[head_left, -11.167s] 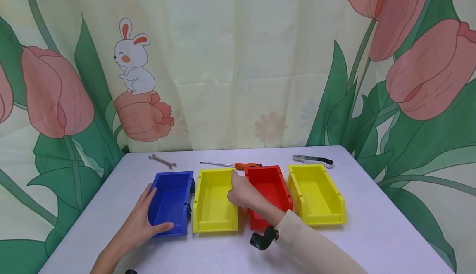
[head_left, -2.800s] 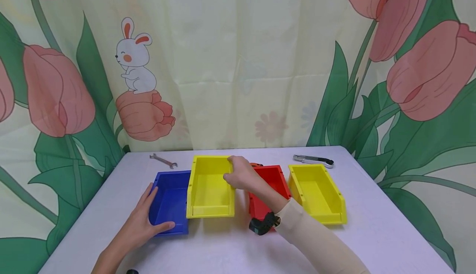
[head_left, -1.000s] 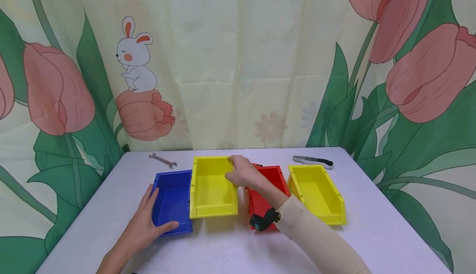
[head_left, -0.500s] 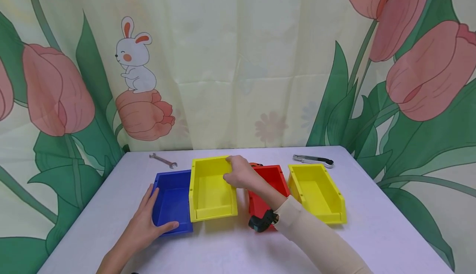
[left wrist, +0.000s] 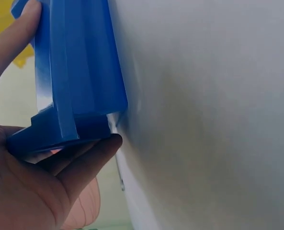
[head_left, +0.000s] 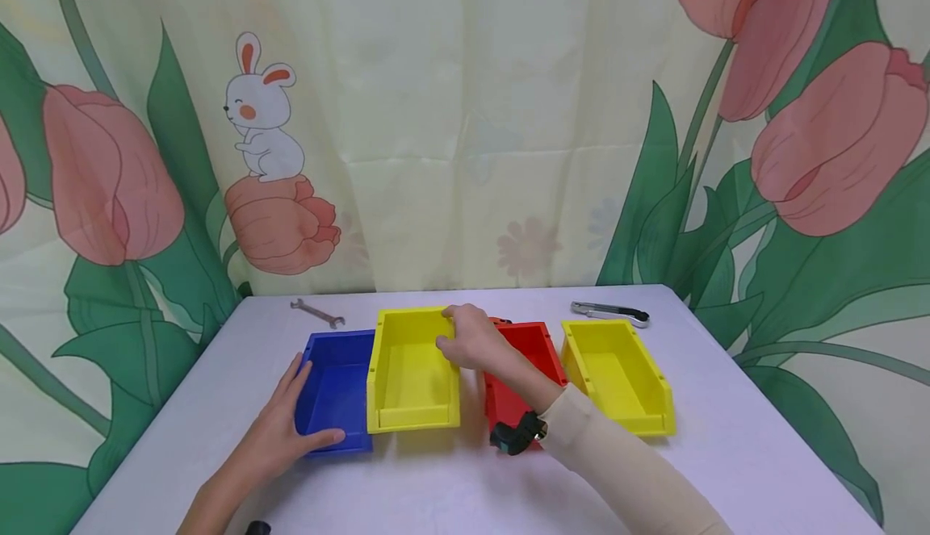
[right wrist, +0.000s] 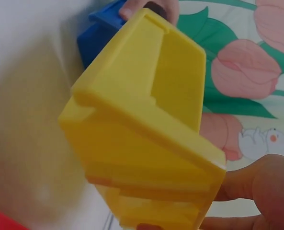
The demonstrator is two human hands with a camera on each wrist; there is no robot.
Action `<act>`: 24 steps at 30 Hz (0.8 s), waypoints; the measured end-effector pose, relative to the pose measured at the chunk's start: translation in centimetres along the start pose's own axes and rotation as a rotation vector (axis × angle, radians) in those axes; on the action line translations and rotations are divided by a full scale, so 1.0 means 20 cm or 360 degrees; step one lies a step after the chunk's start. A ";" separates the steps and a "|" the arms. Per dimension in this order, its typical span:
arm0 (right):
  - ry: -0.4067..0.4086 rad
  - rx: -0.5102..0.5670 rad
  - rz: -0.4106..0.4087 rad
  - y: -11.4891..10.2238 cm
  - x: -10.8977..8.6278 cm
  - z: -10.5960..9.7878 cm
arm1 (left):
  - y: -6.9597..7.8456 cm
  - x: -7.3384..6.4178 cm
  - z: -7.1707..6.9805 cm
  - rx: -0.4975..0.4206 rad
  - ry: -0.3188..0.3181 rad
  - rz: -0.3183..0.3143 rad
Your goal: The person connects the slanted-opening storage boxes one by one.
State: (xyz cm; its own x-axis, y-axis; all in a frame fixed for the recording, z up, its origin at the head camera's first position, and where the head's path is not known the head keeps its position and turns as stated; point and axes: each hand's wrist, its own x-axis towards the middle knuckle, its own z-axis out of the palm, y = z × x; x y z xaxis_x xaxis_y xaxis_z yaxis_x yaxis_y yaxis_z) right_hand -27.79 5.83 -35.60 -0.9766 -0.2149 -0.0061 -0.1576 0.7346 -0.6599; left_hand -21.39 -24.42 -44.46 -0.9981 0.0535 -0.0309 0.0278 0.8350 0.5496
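Observation:
My left hand (head_left: 272, 430) grips the blue storage bin (head_left: 336, 390) at its left side and front. In the left wrist view the thumb lies against the blue bin (left wrist: 84, 62) and the fingers reach round its corner. My right hand (head_left: 472, 340) pinches the right rim of a yellow storage bin (head_left: 414, 369), near its back. That bin is raised above the table, its left edge overlapping the blue bin's right edge in the head view. In the right wrist view the yellow bin (right wrist: 137, 124) shows its side, with the right-hand fingers (right wrist: 242, 184) at its back end.
A red bin (head_left: 526, 349), partly behind the right forearm, and a second yellow bin (head_left: 621, 374) stand to the right on the white table (head_left: 748, 438). Behind the bins lie a wrench (head_left: 317, 313), an orange-handled screwdriver (head_left: 500, 321), mostly hidden, and tongs (head_left: 610, 311).
Since the earliest frame, the right hand has lifted the yellow bin off the table beside the blue one. In the last second both bins have shifted slightly left; the yellow bin's tilt has varied a little.

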 end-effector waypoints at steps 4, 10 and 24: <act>0.0102 -0.0115 -0.0096 0.01 -0.01 0.02 | -0.01 0.03 -0.01 -0.0015 -0.0021 0.0022; 0.0132 -0.0377 -0.0425 -0.04 0.01 0.07 | -0.02 0.04 -0.01 -0.0025 -0.0011 0.0050; -0.0402 -0.0539 -0.0622 -0.13 0.04 0.17 | -0.01 0.03 -0.01 0.0045 -0.0012 0.0056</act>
State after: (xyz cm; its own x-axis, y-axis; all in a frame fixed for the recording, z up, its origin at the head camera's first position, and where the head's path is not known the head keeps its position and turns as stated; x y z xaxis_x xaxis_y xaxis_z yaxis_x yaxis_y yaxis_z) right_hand -27.69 1.52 -36.47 -0.7776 -0.6285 -0.0170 -0.5785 0.7259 -0.3721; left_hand -21.94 -24.71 -44.46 -0.9960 0.0873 -0.0181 0.0648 0.8476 0.5266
